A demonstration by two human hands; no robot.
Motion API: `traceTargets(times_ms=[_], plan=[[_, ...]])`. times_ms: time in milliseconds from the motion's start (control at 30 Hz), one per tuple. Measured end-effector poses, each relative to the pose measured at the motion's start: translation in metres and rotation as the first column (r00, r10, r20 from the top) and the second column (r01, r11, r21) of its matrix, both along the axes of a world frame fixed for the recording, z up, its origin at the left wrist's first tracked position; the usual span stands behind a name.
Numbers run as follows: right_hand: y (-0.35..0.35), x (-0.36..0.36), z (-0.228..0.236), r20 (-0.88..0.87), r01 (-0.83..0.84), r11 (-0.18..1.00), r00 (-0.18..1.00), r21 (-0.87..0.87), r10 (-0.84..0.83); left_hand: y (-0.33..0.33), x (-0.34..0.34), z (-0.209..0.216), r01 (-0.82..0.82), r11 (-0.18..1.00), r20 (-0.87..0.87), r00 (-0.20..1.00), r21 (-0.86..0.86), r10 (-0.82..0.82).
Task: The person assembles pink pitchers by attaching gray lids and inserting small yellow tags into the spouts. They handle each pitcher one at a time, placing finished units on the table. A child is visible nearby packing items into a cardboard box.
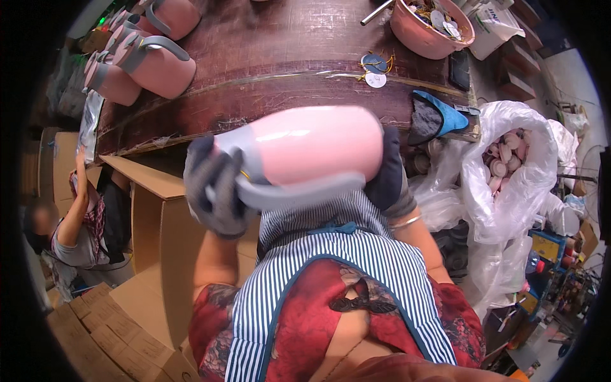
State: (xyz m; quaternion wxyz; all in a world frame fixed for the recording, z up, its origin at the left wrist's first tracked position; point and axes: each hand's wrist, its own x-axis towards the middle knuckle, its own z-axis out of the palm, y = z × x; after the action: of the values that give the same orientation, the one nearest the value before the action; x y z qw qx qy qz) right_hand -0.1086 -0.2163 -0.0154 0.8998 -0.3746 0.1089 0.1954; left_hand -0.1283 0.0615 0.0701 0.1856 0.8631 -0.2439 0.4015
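Observation:
A pink jug (312, 143) with a grey collar and a long grey handle lies on its side between my two gloved hands, above my lap and in front of the table edge. My left hand (216, 188), in a grey glove, is wrapped round the collar end, with a small yellow loop showing by the fingers. Against the jug's base presses my right hand (388, 172) in a dark glove, its fingers mostly hidden behind the jug. The handle side faces me, a little blurred.
Several similar pink jugs (162, 67) stand at the table's far left. A pink basin (423, 35) of tags, loose tags (375, 69) and a blue-grey cloth (439, 116) lie right. An open carton (162, 181) is left; a plastic bag (506, 210) of pink lids, right. Another person (79, 229) works left.

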Motion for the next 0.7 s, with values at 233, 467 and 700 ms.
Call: traceTargets(times_ms=[233, 467, 700], plan=[[0.007, 0.013, -0.053, -0.19, -0.336, 0.792, 0.854, 0.51, 0.485, 0.048, 0.009, 0.077, 0.422, 0.776, -0.156, 0.904, 0.469, -0.398], [-0.008, 0.014, -0.049, -0.285, -0.179, 0.923, 0.916, 0.34, 0.282, 0.178, 0.1, 0.065, -0.11, 0.722, 0.026, 0.992, 0.683, 0.127], [0.006, 0.022, -0.046, -0.267, -0.15, 0.955, 0.939, 0.256, 0.219, 0.329, 0.171, 0.026, -0.383, 0.618, 0.189, 0.915, 0.686, 0.356]])
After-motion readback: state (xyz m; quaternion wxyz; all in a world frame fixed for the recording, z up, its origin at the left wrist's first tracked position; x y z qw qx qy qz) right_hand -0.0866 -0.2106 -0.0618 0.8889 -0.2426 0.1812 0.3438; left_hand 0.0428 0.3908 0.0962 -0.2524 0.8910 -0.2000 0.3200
